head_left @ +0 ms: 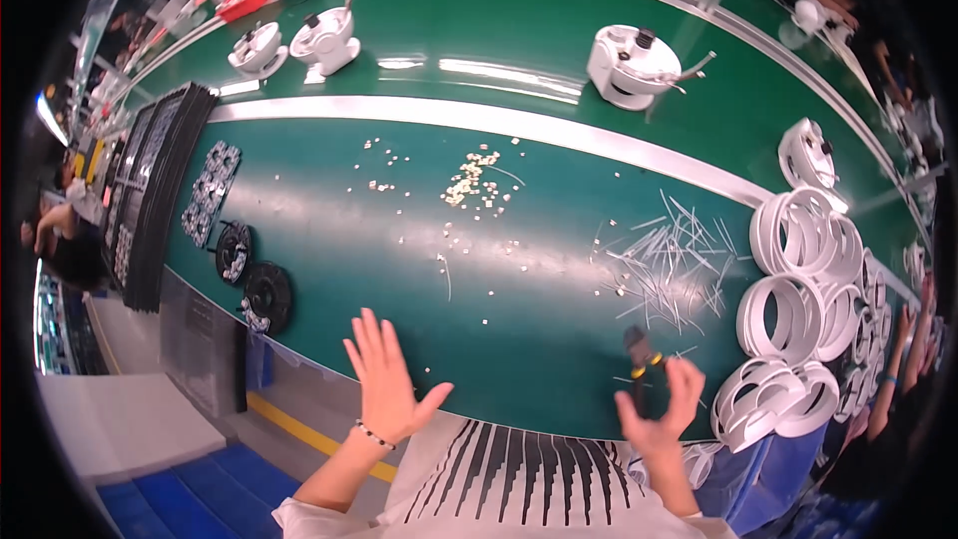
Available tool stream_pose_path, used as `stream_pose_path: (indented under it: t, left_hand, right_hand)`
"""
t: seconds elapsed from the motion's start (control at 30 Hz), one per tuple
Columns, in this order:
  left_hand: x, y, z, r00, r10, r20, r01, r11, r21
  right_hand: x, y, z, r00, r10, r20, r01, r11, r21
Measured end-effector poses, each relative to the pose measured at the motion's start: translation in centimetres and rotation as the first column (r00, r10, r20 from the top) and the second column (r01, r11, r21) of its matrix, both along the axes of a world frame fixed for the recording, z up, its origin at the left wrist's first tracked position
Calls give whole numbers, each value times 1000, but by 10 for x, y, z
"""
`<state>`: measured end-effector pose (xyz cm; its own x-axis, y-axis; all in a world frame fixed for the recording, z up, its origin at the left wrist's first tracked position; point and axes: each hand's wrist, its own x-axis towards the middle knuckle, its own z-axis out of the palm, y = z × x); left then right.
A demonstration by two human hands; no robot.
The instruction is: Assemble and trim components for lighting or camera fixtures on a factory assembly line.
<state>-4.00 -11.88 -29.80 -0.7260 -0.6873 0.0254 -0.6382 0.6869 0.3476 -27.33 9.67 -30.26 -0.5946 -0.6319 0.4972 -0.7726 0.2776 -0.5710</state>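
Pliers (639, 346), dark, yellow-banded, sit between curved right fingers (687, 380), grip unclear; left fingers (373, 341) spread wide.

Pale strips (675, 262), white rings (804, 319) on green bench (544, 364)

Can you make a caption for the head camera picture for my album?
Left hand spread, right hand near a dark pliers-like tool, at a green workbench with white rings.
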Motion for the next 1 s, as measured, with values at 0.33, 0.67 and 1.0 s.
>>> stream_pose_path:
  t: [0.33,0.67,1.0]
  left_hand:
    - [-102,-76,-21,985,-169,-31,161,970,-180]
    - [-70,-92,-8,884,-120,-451,14,973,-230]
    - [155,-144,-2,588,717,-374,-806,559,-196]
  right_hand:
    - [25,-21,-6,984,171,-49,-171,985,13]
    - [34,-13,-12,996,80,38,-85,984,156]
    - [38,-35,-3,970,242,30,-236,898,372]
